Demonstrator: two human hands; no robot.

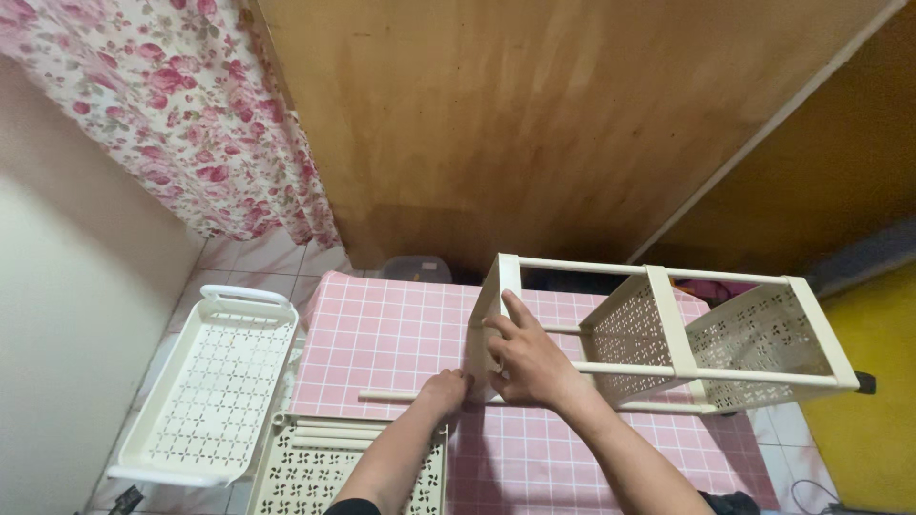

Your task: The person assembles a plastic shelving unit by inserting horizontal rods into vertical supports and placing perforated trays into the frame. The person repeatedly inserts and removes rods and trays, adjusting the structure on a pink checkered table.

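The rack point(668, 334), a cream plastic shelf frame with pierced trays, lies on its side across the pink mat point(382, 334), its rods running from 9 to 3 o'clock. The right hand point(525, 358) lies flat against the end tray point(487, 319) at the rack's 9 o'clock end, fingers spread and pressing, not curled round anything. The left hand point(444, 389) sits just at 7 o'clock of it, closed about the near end of a loose rod point(401, 395) that lies along the mat toward 9 o'clock; whether it grips tight I cannot tell.

To do this well, I judge, the right hand should brace the tray squarely while the left lines the rod up straight with its socket, pushing along the rod's axis, not at an angle.

A spare tray point(215, 386) stands on the floor tiles at 8 o'clock, and another tray point(334, 467) with rods in it lies at 6 o'clock. A floral curtain point(181, 114) hangs at 11 o'clock beside a wooden panel point(534, 124).
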